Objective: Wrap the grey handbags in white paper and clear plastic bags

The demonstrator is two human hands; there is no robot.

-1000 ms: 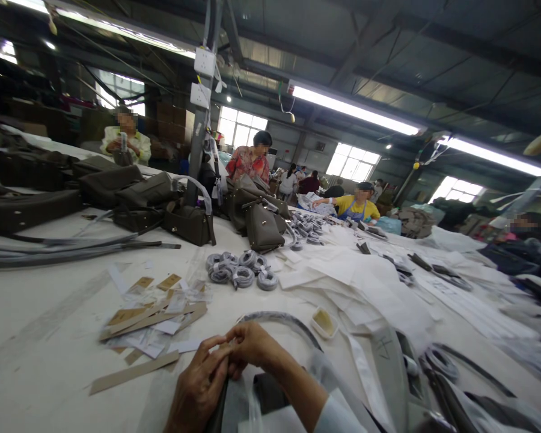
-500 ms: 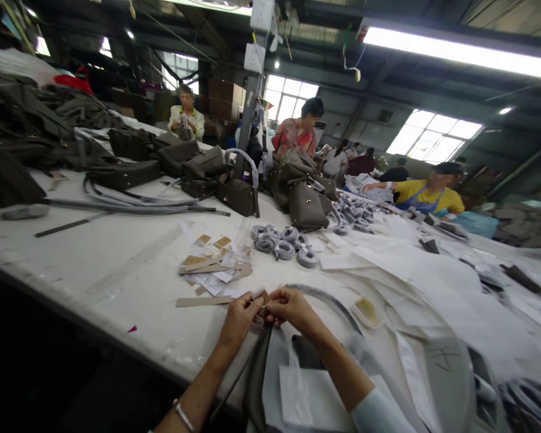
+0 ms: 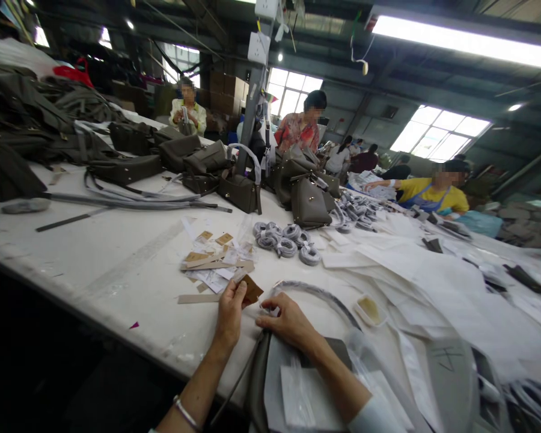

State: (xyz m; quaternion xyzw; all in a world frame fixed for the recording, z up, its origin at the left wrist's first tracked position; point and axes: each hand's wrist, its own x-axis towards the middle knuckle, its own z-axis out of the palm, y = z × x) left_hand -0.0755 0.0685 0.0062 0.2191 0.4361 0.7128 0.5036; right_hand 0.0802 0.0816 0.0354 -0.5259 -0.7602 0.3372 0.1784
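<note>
My left hand (image 3: pixel 231 310) pinches a small brown tag (image 3: pixel 252 290) between thumb and fingers, above the table. A thin pale string seems to hang at the tag's lower corner, toward my right hand (image 3: pixel 289 319). The right hand's fingers are curled together at the upper end of a dark grey-brown bag (image 3: pixel 258 373); what sits between their tips is too small to make out. The bag leans at the table's near edge, with white paper and clear plastic on it. Behind the right hand curves a plastic-wrapped handle (image 3: pixel 324 291).
Loose tags and paper strips (image 3: pixel 216 264) lie beyond my left hand, with wrapped grey coils (image 3: pixel 286 246) beside them. A small tray (image 3: pixel 370 310) of yellowish stuff stands right. Finished-looking bags (image 3: pixel 310 203) and a post (image 3: pixel 251 108) are farther back. Several co-workers (image 3: pixel 433 192) are around.
My hands have moved apart. The left has drawn left and up with the brown tag, which now shows fully. The right stays by the bag's top, its fingers lower and looser.
</note>
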